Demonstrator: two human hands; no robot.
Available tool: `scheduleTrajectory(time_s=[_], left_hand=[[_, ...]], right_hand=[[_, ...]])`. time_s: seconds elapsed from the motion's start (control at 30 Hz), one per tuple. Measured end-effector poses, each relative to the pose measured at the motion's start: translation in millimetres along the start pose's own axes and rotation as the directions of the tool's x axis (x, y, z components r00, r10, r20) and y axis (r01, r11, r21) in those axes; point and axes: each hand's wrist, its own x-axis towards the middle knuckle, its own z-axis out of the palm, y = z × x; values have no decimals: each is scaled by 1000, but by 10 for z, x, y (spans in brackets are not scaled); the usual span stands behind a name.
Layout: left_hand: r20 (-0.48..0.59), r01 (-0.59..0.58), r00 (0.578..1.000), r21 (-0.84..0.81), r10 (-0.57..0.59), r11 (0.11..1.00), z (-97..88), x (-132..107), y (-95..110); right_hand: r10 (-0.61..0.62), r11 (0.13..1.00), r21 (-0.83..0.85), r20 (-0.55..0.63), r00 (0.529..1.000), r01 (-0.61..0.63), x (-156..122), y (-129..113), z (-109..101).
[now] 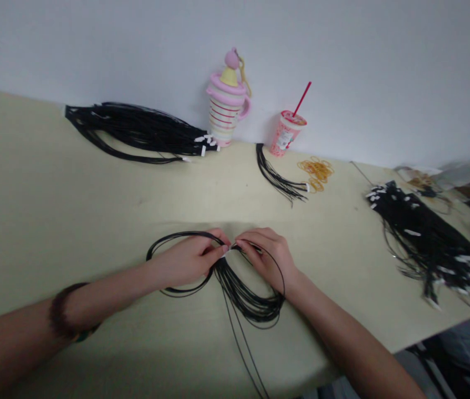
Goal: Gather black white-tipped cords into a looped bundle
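My left hand [189, 257] and my right hand [266, 255] meet over the middle of the table, fingers pinched together. Between them they grip a bunch of thin black cords [243, 291] with small white tags near the fingertips. The cords loop out to the left of my left hand and hang in a second loop below my right hand, with loose ends trailing toward the table's near edge. A dark bracelet sits on my left wrist.
A large cord bundle [135, 130] lies at the back left, a small one [279, 177] at the back middle, a big pile [426, 238] at right. A pink striped cup [226, 108], a drink with a red straw [287, 133] and rubber bands [317, 170] stand near the wall.
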Motion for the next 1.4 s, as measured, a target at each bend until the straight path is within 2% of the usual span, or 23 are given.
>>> scheduleTrajectory(time_s=[0.33,0.73,1.4], left_hand=[[-7,-38,999,-15,38,999,-3,9,3],[-8,-55,998,-2,55,998,19,24,-50],[-34,-73,997,-2,72,997,10,20,-17]], right_hand=[[-4,1000,-29,-14,1000,4,-8,-8,14],[-64,970,-233,48,997,74,7,10,29],[-70,953,-291,55,996,83,11,11,55]])
